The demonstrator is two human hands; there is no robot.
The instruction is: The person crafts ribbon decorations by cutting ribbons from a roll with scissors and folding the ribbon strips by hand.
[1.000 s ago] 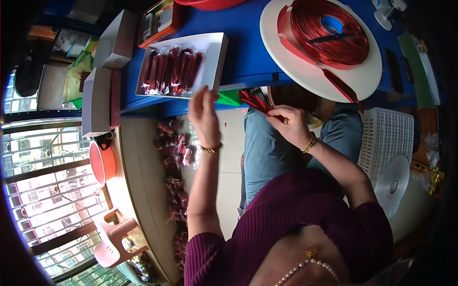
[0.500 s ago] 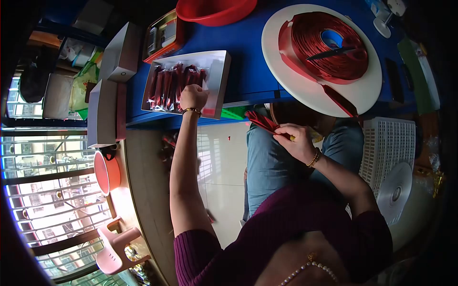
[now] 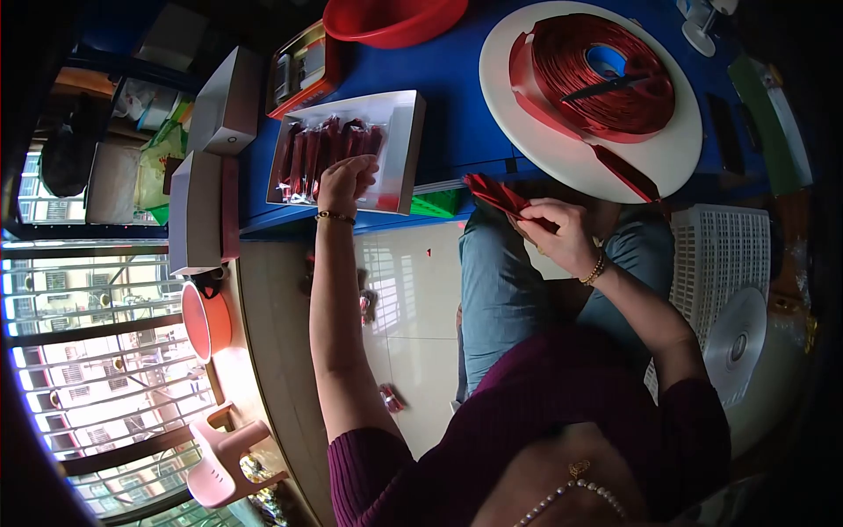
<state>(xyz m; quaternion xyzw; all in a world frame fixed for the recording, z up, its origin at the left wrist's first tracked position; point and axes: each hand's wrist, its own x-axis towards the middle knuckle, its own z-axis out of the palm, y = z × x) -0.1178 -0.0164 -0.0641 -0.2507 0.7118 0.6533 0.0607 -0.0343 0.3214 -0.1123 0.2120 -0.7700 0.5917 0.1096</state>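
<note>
My left hand (image 3: 344, 184) is over the near part of an open white cardboard box (image 3: 401, 158). Its fingers are curled, and whatever they pinch cannot be made out. Inside the box lie several dark red ribbon pieces in clear wrappers (image 3: 307, 156), side by side. Above my lap, my right hand (image 3: 562, 233) is closed around one end of a folded bundle of red ribbon (image 3: 497, 195), whose other end points up and left. A large roll of red ribbon (image 3: 562, 83) with a blue core lies on a round white board (image 3: 505, 105); black scissors (image 3: 601, 88) rest on it.
A red basin (image 3: 395, 31) and an orange-red tray (image 3: 307, 75) with small items stand behind the box on the blue table (image 3: 457, 114). A white plastic basket (image 3: 702, 255) is to my right. White boxes (image 3: 195, 215) line the left side, near a pink chair (image 3: 215, 461).
My left hand has shifted a little left and toward me at the box. The right hand, with the folded ribbon, has moved slightly up and right.
</note>
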